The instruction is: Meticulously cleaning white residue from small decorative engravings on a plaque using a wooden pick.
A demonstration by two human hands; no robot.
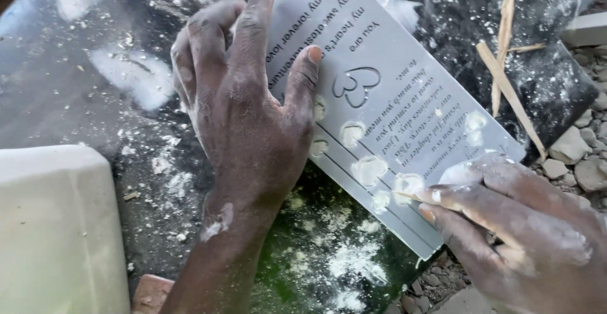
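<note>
Two hands worked one plaque. Largest first: dark stone slab (95, 99), dusted white, filled most of the view, its right edge dropping to gravel (578, 156). White block (57, 225) crowded the lower left corner, apart from the left forearm. Grey engraved plaque (386, 112) lay flat and skewed across the slab, near corner overhanging toward the gravel; free slab to its left, little room on the right. Left hand (243, 105) pressed flat, fingers spread, on the plaque's left long edge, gripping nothing. Right hand (512, 219) at the near right corner, fingers half curled, pinching a thin sliver (411, 195) against the pale putty dabs (370, 169). Wood splinters (506, 67) lay beyond the far right edge.
</note>
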